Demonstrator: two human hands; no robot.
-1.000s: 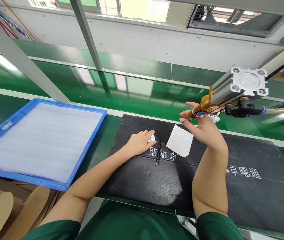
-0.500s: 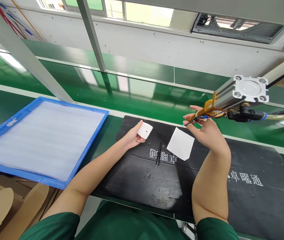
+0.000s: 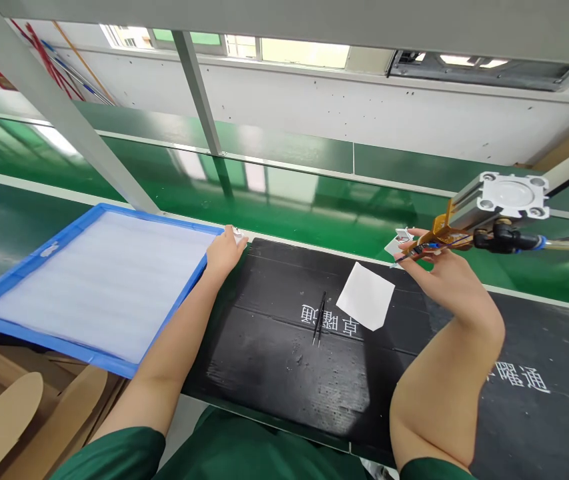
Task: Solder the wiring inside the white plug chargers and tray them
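Note:
My left hand (image 3: 225, 255) is closed around a small white plastic case (image 3: 237, 235), mostly hidden by the fingers. It is at the right corner of the blue-rimmed tray (image 3: 164, 348), by the green belt's edge. My right hand (image 3: 447, 270) pinches a white plastic piece (image 3: 394, 247) with a raised part, partly hidden behind the thin tip of a gold-coloured pneumatic fixture (image 3: 439, 230). A white paper sheet (image 3: 367, 297) lies on the black mat (image 3: 284, 387) between the hands. Black tweezers (image 3: 320, 317) lie left of the sheet.
The fixture's metal cylinder (image 3: 507, 195) and air hose hang at the right, above my right hand. Behind the mat runs a shiny green conveyor belt (image 3: 284, 210). A grey frame post (image 3: 79, 127) slants down at the left. Cardboard pieces (image 3: 14, 407) are at the lower left.
My left hand has moved left with the white case, from above the mat to the tray's corner. A white piece now shows in my right hand's fingers. The camera view has shifted slightly.

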